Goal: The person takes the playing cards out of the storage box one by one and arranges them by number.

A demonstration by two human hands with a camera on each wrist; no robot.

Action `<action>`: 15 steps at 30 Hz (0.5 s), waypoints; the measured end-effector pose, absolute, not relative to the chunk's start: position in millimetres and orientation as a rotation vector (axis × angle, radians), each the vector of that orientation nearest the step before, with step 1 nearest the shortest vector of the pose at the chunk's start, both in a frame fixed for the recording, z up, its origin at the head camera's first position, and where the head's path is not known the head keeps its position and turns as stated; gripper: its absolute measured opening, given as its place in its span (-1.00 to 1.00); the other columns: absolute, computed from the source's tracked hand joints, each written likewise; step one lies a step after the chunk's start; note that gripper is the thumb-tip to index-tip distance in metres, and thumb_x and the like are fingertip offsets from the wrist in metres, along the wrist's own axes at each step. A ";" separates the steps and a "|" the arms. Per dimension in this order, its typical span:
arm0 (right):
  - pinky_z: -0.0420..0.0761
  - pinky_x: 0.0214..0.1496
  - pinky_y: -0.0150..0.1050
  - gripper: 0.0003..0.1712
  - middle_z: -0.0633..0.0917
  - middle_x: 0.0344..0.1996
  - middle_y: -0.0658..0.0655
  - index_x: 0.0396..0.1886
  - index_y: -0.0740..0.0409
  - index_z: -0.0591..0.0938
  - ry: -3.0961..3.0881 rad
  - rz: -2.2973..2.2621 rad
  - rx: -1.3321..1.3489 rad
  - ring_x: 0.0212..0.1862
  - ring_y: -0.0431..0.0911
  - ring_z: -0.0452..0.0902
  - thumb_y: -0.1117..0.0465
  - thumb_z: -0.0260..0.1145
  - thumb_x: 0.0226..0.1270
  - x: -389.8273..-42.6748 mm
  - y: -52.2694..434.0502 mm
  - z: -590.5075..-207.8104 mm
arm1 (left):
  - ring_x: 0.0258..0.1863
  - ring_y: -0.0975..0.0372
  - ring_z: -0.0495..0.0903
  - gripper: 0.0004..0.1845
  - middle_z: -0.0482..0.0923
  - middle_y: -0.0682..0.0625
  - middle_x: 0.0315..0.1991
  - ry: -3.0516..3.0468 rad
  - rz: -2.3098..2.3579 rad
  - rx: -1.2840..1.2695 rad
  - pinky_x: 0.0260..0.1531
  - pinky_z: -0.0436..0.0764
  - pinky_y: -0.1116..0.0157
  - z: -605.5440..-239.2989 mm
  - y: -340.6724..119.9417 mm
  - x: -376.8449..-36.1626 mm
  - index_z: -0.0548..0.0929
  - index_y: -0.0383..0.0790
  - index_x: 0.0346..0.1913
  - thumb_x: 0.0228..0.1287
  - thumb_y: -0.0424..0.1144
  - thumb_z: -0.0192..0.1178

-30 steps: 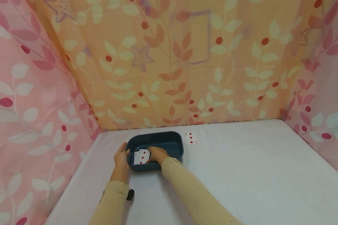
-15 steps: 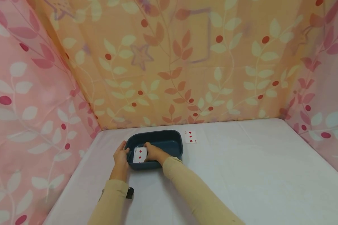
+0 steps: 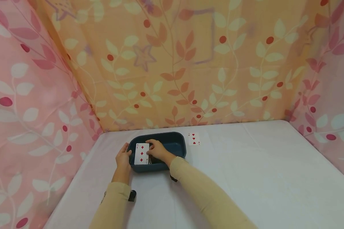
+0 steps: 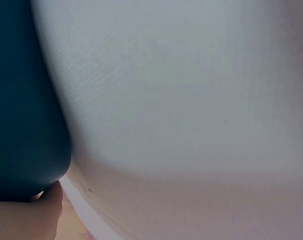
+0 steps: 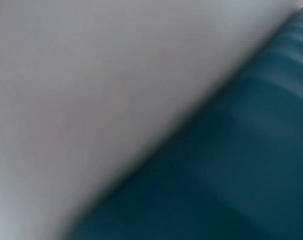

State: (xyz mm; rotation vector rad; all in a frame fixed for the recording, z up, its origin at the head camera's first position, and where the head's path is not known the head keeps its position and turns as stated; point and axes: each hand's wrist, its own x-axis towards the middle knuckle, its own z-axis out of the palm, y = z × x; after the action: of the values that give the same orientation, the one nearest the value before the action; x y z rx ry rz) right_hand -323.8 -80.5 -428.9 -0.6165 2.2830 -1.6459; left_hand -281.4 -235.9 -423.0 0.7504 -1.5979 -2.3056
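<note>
Now, from the head view, the right hand [image 3: 157, 150] has lifted a diamond card [image 3: 141, 153] up out of the blue tub [image 3: 177, 144], pinching it, so it is coming out. The left hand [image 3: 123, 159] grips the tub's left rim on the tabletop [image 3: 246, 178]. A heart card [image 3: 194, 139] lies just right of the tub. The left wrist view shows the tub's wall [image 4: 21, 100] and a fingertip [image 4: 49, 202]. The right wrist view is blurry.

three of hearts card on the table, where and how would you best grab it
The three of hearts card lies flat, face up, on the white table just right of the dark tub. Probably come from above on its free right side and pinch a long edge after sliding or lifting it.
</note>
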 end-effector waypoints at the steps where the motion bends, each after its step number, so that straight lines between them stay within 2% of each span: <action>1: 0.66 -0.33 -0.20 -0.39 0.60 -0.48 0.14 0.30 0.33 0.44 2.266 -1.691 -0.597 -0.44 -0.04 0.56 0.54 0.29 0.22 -323.9 -78.3 -427.1 | 0.45 0.22 0.08 -0.42 0.12 -0.04 0.47 -1.599 -2.304 0.751 0.39 0.07 0.33 -423.2 -235.6 -281.5 0.22 -0.23 0.47 0.43 -0.57 -0.13; 5: 0.69 -0.25 -0.07 -0.34 0.65 -0.44 0.21 0.37 0.34 0.36 2.231 -1.789 -0.550 -0.41 0.09 0.61 0.54 0.26 0.25 -323.6 -68.8 -421.3 | 0.45 0.20 0.09 -0.41 0.12 -0.07 0.47 -1.593 -2.290 0.740 0.39 0.07 0.32 -423.4 -234.5 -281.3 0.22 -0.25 0.47 0.41 -0.60 -0.14; 12: 0.69 -0.24 -0.10 -0.36 0.70 -0.35 0.32 0.34 0.42 0.34 2.266 -1.811 -0.527 -0.39 0.16 0.62 0.52 0.26 0.25 -321.3 -51.3 -413.1 | 0.45 0.18 0.10 -0.39 0.14 -0.07 0.46 -1.605 -2.266 0.714 0.40 0.07 0.29 -424.7 -233.7 -281.8 0.23 -0.25 0.46 0.38 -0.62 -0.13; 15: 0.69 -0.24 -0.14 -0.37 0.71 -0.33 0.30 0.35 0.39 0.36 2.273 -1.797 -0.508 -0.39 0.11 0.62 0.49 0.26 0.28 -318.6 -42.8 -407.1 | 0.45 0.17 0.10 -0.38 0.14 -0.08 0.46 -1.614 -2.265 0.707 0.40 0.07 0.30 -424.5 -233.5 -279.9 0.22 -0.26 0.46 0.37 -0.63 -0.14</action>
State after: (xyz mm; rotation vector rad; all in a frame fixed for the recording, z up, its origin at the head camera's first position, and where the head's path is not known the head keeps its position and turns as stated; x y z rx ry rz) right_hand -318.6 -42.8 -407.1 -0.5084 2.2730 -1.7967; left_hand -279.9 -233.5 -424.5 0.7069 -1.6142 -2.2645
